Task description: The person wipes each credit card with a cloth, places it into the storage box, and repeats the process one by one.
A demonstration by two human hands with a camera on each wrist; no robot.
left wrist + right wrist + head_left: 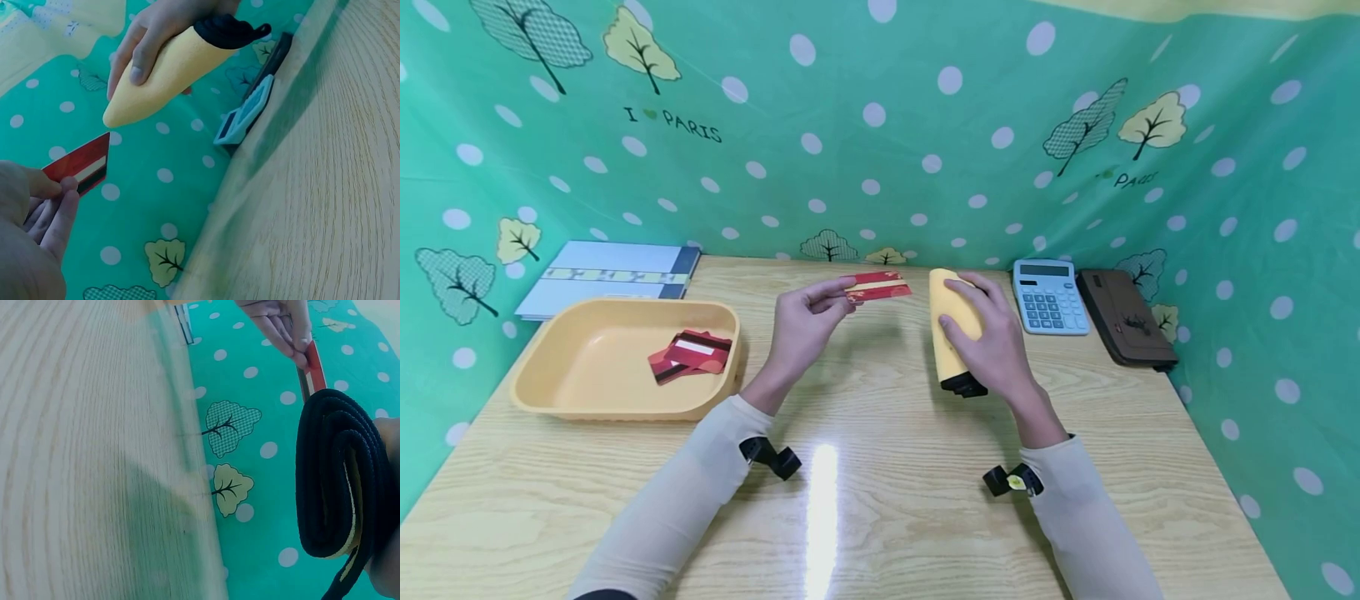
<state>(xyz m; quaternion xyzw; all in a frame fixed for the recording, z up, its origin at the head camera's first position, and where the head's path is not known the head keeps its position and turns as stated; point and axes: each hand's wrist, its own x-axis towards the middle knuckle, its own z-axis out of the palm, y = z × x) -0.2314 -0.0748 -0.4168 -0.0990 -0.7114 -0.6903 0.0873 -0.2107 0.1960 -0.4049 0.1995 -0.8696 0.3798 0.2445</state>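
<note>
My left hand (805, 329) pinches a red card (887, 290) with a pale stripe between thumb and fingers, raised above the table. In the left wrist view, a dark band shows along one edge of the card (87, 164). My right hand (992, 337) grips a rolled yellow cloth (951, 329) with a black end, held up to the right of the card and apart from it. From the right wrist, the cloth's black layered end (331, 478) shows its folds and a loose tail. A few more red cards (700, 352) lie overlapping inside a yellow basin (625, 408) at the left.
Behind the basin lies a blue and white folder-like item (610, 271). A light blue calculator (1051, 298) and a brown zipped case (1123, 321) sit at the right back. Green printed fabric (880, 167) walls in the wooden table (910, 500) at the back and sides.
</note>
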